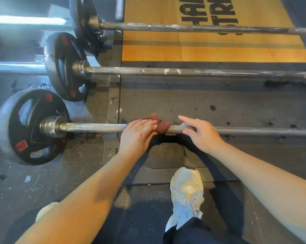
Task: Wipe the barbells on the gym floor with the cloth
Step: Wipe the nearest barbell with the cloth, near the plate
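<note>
Three barbells lie side by side on the gym floor. The nearest barbell point(92, 127) runs left to right in front of me, with a black plate point(32, 127) on its left end. A reddish-brown cloth point(163, 125) is bunched over its shaft. My left hand point(138, 133) presses on the cloth with straight fingers laid flat over it. Just right of the cloth, my right hand point(200, 132) rests on the bare shaft, fingers extended over the bar and thumb against its near side. The middle barbell point(166, 72) and the far barbell point(166, 27) lie beyond.
Black plates point(65, 67) stand on the left ends of the two farther bars. A wooden platform point(210, 50) with black lettering lies beyond. My pale shoe point(186, 192) stands on the dark rubber floor point(236, 106) just behind the nearest bar; another shoe point(46, 210) shows lower left.
</note>
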